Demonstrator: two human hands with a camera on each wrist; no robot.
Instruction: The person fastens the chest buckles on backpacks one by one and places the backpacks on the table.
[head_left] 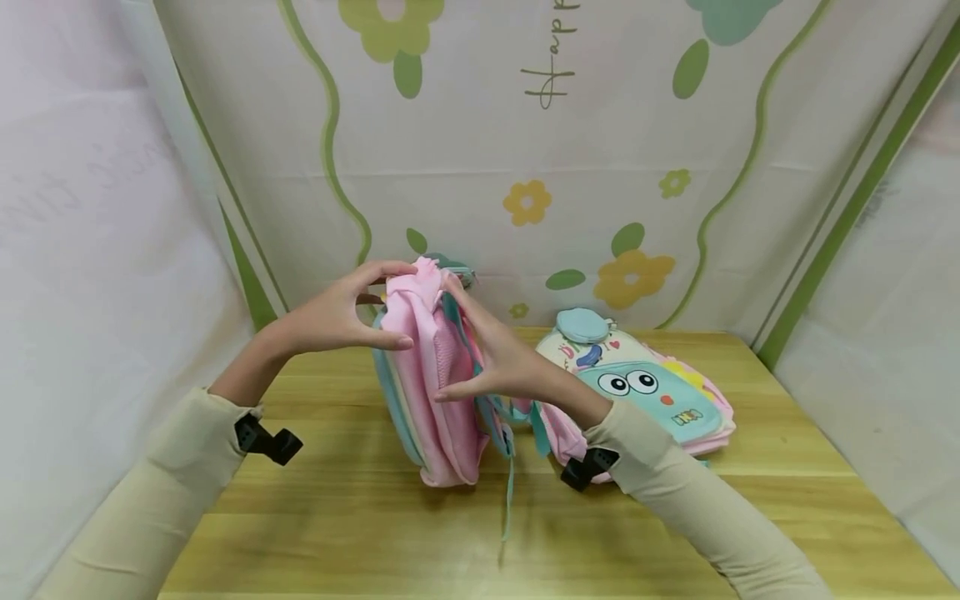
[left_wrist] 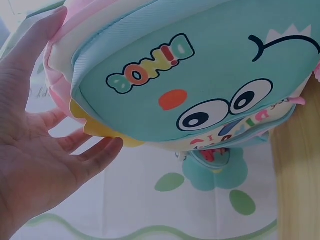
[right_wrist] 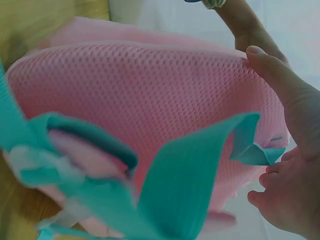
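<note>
A pink and teal children's backpack [head_left: 450, 417] stands on its narrow side on the wooden table, held upright between both hands. My left hand [head_left: 330, 312] grips its upper edge from the left, thumb along the near pink side, fingers at the yellow frill [left_wrist: 102, 127]. The teal front panel [left_wrist: 145, 102] with big eyes and colourful letters faces left. My right hand [head_left: 506, 354] holds the edge from the right. Its thumb touches the pink mesh back [right_wrist: 135, 95], and its other fingers curl toward the far end. Teal straps [right_wrist: 185, 170] hang loose from that back.
A second, similar backpack [head_left: 660, 417] lies front-up on the table to the right, with a small round teal pouch [head_left: 582, 325] at its top. White cloth walls [head_left: 465, 142] with printed flowers enclose the wooden table [head_left: 360, 542] behind and at both sides.
</note>
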